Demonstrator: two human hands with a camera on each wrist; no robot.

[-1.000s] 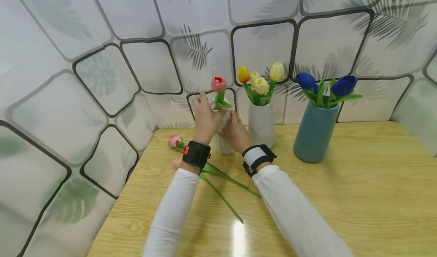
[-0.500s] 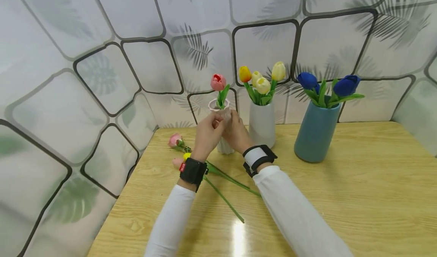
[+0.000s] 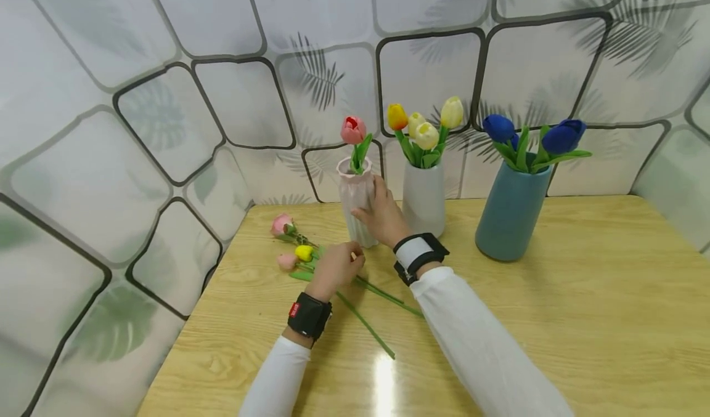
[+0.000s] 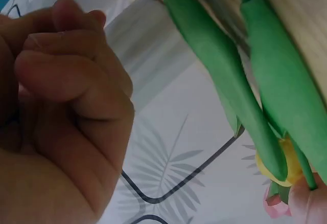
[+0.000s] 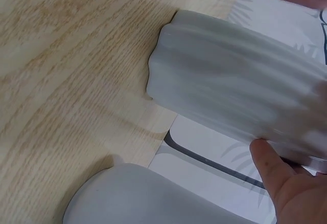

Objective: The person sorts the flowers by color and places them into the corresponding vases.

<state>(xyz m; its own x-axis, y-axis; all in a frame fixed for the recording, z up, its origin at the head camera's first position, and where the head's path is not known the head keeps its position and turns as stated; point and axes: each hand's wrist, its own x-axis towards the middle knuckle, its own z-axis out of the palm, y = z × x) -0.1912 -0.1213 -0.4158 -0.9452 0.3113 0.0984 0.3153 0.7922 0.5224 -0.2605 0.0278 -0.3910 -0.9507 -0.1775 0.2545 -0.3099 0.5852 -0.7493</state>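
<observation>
My right hand [image 3: 385, 217] holds the ribbed pale pink vase [image 3: 354, 204] on its right side; in the right wrist view the fingers [image 5: 266, 162] lie against the ribbed wall. A pink tulip [image 3: 352, 130] stands in this vase, its green leaves at the rim. My left hand [image 3: 335, 269] is low over the flowers lying on the table, fingers loosely curled with nothing held. Among these flowers are a yellow tulip [image 3: 304, 253], a pink rose [image 3: 281, 225] and a pale pink bloom [image 3: 286, 262]. Green leaves [image 4: 276, 75] pass beside the left hand in its wrist view.
Just right of the pink vase stands a white vase [image 3: 424, 198] with yellow and cream tulips. Farther right is a blue-green vase [image 3: 507, 214] with blue tulips. Patterned wall covering [image 3: 333, 10] runs behind the wooden table [image 3: 582, 318]. Loose stems [image 3: 366, 324] extend toward the front.
The left hand has let go at the pink vase and moved down toward the lying flowers. The pink tulip has sunk into the vase, and the right hand stays on the vase.
</observation>
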